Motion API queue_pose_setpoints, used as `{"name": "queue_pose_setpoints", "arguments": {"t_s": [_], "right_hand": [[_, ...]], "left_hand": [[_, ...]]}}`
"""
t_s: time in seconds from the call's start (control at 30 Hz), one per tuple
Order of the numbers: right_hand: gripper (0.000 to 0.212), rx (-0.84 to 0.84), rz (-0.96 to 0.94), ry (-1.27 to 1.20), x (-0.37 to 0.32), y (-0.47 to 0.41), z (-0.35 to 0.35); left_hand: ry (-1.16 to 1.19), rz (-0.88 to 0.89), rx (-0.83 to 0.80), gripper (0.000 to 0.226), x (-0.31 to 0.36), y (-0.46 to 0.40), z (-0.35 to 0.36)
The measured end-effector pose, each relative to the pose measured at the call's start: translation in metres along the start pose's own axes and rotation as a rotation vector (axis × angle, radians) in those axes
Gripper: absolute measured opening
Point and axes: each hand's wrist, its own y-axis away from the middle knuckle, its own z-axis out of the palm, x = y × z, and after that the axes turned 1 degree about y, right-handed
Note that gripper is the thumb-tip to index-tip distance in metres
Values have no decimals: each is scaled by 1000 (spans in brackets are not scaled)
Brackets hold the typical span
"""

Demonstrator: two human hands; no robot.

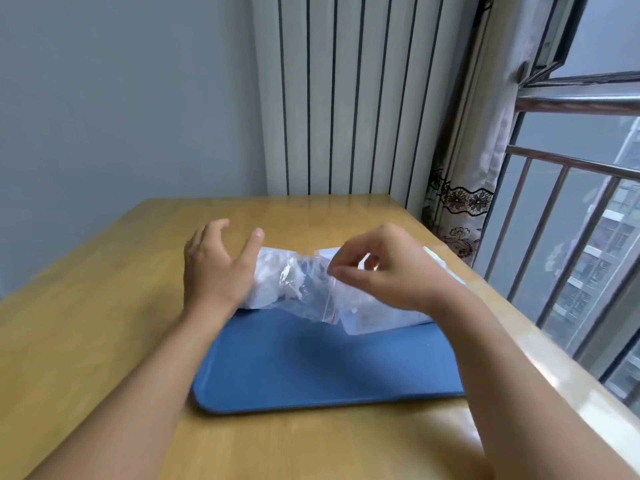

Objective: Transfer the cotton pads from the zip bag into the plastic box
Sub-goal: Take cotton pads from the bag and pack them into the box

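A clear zip bag with white cotton pads inside lies crumpled across the far edge of the blue tray. Its red-lined mouth points right, overlapping a translucent plastic box that my right hand largely hides. My left hand rests its palm against the bag's left end, fingers spread and raised. My right hand hovers over the bag's mouth, with thumb and forefinger pinched on the plastic film there. Blur hides whether a pad is between the fingers.
The tray sits on a wooden table. A white radiator stands behind the table. A curtain and a barred window run close along the table's right edge.
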Motion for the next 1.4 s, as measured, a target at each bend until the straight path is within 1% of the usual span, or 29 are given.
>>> {"name": "queue_pose_setpoints", "arguments": {"t_s": [0.03, 0.07, 0.1, 0.17, 0.23, 0.27, 0.3, 0.37, 0.47, 0.57, 0.63, 0.7, 0.8, 0.9, 0.97, 1.03, 1.13, 1.23, 1.3, 1.4], "right_hand": [[20, -77, -39, 134, -1, -2, 16], [27, -122, -48, 257, -1, -4, 30], [32, -122, -41, 344, -1, -5, 38], [32, -39, -11, 394, 1, -6, 39], [20, 86, 2, 364, 3, -7, 31], [18, 123, -5, 364, 3, -7, 27], [22, 128, -7, 373, 2, -5, 26], [28, 91, 12, 377, -2, -4, 27], [29, 59, 19, 359, -2, -6, 32], [21, 10, -88, 270, -5, -6, 37], [15, -8, -168, 247, -8, -4, 40], [18, -18, -195, 254, -10, -3, 41], [25, -8, -188, 351, -12, -1, 46], [23, 36, -185, 437, -13, -1, 52], [21, 83, -149, 450, -10, -3, 54], [20, 151, -95, 429, -6, -5, 54], [24, 207, -32, 402, -1, -8, 58], [17, 233, -44, 350, 1, -9, 62], [20, 221, -66, 383, 4, -10, 64], [20, 224, -48, 471, 9, -11, 64]], "left_hand": [[19, -106, -94, 70, -9, -2, 0], [47, -177, -190, 71, -17, -2, 1], [72, -205, -275, 69, -22, -2, 3], [105, -186, -360, 68, -30, -3, 6], [138, -163, -349, 65, -34, -6, 8], [151, -156, -331, 59, -36, -7, 8], [160, -149, -311, 54, -38, -8, 8], [172, -147, -289, 50, -40, -10, 8], [189, -166, -302, 48, -42, -13, 8], [226, -200, -300, 48, -45, -17, 7], [255, -227, -304, 43, -46, -18, 8], [252, -239, -313, 35, -46, -18, 9], [248, -245, -323, 29, -48, -19, 11], [292, -311, -329, 39, -49, -20, 11], [326, -348, -323, 41, -48, -21, 10], [342, -362, -323, 37, -46, -20, 9], [345, -353, -332, 27, -41, -18, 8], [348, -334, -346, 36, -40, -16, 8], [362, -316, -362, 38, -40, -16, 7], [382, -271, -431, 26, -37, -15, 6]]}}
